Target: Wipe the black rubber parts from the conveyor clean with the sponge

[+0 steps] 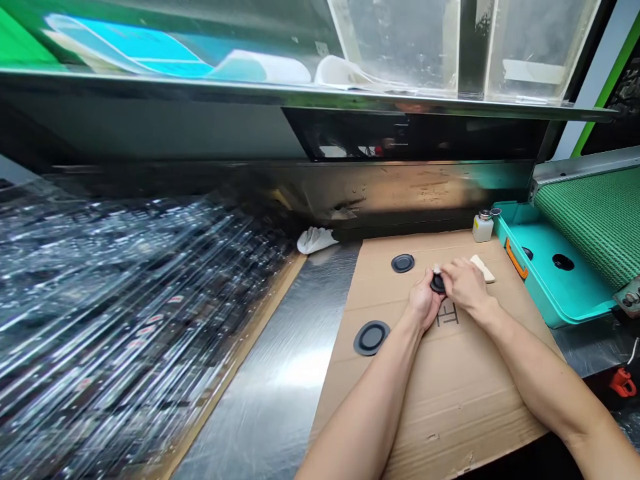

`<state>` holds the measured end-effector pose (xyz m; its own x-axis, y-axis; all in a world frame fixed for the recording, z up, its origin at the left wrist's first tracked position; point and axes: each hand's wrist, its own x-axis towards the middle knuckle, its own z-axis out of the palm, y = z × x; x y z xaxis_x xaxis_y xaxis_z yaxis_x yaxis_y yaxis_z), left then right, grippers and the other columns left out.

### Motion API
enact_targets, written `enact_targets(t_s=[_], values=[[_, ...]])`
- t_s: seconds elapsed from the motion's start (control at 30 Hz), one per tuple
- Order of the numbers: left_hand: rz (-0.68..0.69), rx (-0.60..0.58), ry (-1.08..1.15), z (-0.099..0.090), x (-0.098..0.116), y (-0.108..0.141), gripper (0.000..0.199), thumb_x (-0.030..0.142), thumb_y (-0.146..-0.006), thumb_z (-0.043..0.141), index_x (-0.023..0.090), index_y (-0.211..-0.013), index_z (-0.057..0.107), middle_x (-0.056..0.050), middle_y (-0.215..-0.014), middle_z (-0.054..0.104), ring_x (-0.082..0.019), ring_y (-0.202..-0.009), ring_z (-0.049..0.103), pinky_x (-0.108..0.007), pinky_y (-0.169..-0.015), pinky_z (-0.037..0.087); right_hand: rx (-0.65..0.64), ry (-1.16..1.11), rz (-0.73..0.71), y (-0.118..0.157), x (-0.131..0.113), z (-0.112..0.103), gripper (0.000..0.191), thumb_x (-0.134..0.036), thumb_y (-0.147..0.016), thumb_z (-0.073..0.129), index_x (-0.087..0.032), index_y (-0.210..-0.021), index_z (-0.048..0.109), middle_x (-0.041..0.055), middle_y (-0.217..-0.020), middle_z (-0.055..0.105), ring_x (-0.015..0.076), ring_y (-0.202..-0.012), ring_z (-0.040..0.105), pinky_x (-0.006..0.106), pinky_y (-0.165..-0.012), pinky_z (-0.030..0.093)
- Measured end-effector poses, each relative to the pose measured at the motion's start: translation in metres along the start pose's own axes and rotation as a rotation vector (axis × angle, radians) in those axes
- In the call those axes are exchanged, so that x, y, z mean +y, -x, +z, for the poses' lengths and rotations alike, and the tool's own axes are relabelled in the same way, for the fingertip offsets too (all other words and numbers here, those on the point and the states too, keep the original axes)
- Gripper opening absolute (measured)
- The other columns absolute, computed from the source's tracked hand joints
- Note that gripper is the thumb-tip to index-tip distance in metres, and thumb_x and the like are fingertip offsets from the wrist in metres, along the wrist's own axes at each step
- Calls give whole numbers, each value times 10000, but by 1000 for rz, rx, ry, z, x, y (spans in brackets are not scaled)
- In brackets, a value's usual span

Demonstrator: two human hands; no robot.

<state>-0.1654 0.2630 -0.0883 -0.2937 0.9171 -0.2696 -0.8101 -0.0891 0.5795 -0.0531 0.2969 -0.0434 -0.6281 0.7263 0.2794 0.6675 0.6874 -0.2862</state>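
Over brown cardboard | wide dark-grey ridged disc lying flat | left hand, fingers curled round small black rubbery-looking disc | it sits between both hands, likely light, slightly flexible, best held by rim | right hand, fingers closed on its right edge

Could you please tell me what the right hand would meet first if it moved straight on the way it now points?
The right hand would probably meet the small dark disc at its fingertips, then the left hand, though the depth is hard to judge.
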Motion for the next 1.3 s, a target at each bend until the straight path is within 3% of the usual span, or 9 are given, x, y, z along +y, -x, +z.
enact_targets(t_s=[0.1,0.23,0.37,0.53,0.67,0.83,0.97,1.07,1.3], values=[[-22,1,31,-1,2,-2,334,281,-1017,413,106,-937,686,-128,-934,739,-211,-976,703,-363,-963,547,-80,-50,-119,4,-2,2,188,-263,-955,517,-253,-995,700,40,-1045,672,187,-973,584,267,-806,418],[-21,32,39,-1,6,-2,382,294,-1036,344,112,-955,671,-123,-929,745,-219,-981,706,-406,-949,562,-27,-18,14,8,4,4,205,-230,-953,483,-226,-991,685,56,-1013,662,186,-925,593,264,-761,419],[-33,7,36,-1,6,-1,402,306,-1038,336,97,-933,664,-152,-966,740,-229,-1015,701,-401,-956,561,-87,-96,-86,7,9,5,163,-228,-926,536,-236,-985,687,34,-1005,659,173,-922,599,251,-785,425],[14,-37,-54,-2,-3,3,236,288,-996,498,121,-960,661,-119,-986,746,-226,-1005,704,-422,-922,578,51,-55,18,0,9,8,256,-288,-1005,444,-239,-1064,687,51,-1009,631,179,-965,586,255,-811,426],[62,-110,-117,-2,-8,7,231,333,-951,592,118,-946,677,-116,-945,752,-244,-1011,706,-416,-925,571,41,-20,14,-5,5,7,304,-327,-1025,400,-251,-1105,683,65,-1024,623,194,-980,586,263,-795,433],[85,-77,-101,-3,-3,5,275,291,-993,509,82,-956,683,-146,-960,752,-237,-1016,706,-419,-970,544,-19,79,158,1,7,4,304,-282,-994,405,-215,-1058,694,105,-1040,667,222,-921,627,299,-770,442],[60,-30,-44,-4,5,3,285,281,-1012,457,91,-998,669,-160,-978,751,-242,-1052,700,-437,-984,534,-99,39,104,10,4,-1,217,-239,-918,495,-198,-965,703,107,-1037,712,221,-917,650,285,-754,433],[43,-17,-5,-3,9,3,353,295,-1035,376,90,-1023,663,-174,-1012,746,-245,-1066,697,-440,-984,536,-131,-28,57,12,1,-5,177,-253,-889,537,-208,-849,703,78,-924,727,212,-868,653,271,-717,415],[-35,-65,9,3,2,7,320,262,-1026,396,119,-960,674,-107,-948,750,-201,-1018,703,-378,-1000,535,112,-158,73,3,5,6,208,-253,-950,520,-199,-1022,708,62,-1011,696,172,-949,616,238,-826,413]])
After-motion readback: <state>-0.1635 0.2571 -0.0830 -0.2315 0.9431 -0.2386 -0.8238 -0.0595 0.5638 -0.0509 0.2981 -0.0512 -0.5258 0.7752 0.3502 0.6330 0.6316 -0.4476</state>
